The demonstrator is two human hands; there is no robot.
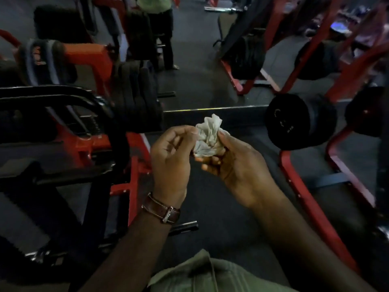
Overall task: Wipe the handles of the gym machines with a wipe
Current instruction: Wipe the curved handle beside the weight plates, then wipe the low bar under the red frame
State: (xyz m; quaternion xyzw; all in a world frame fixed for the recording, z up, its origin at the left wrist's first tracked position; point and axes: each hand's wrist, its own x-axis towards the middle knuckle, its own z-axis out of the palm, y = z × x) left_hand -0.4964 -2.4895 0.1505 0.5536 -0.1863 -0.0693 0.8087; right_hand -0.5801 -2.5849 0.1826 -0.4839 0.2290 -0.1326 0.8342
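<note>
Both hands pinch the crumpled wipe (pixel 207 137), left hand (pixel 170 157) at its left edge, right hand (pixel 235 165) cradling beneath; light, limp, probably damp, best bunched in the palm.

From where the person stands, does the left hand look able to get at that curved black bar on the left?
Probably yes. The curved black bar lies off to the left hand's own side with nothing between them, but that hand is pinching the crumpled wipe together with the right hand.

left hand (pixel 170 157) + right hand (pixel 233 165) pinch crumpled wipe (pixel 207 135) | red gym machine (pixel 101 144) left
</note>
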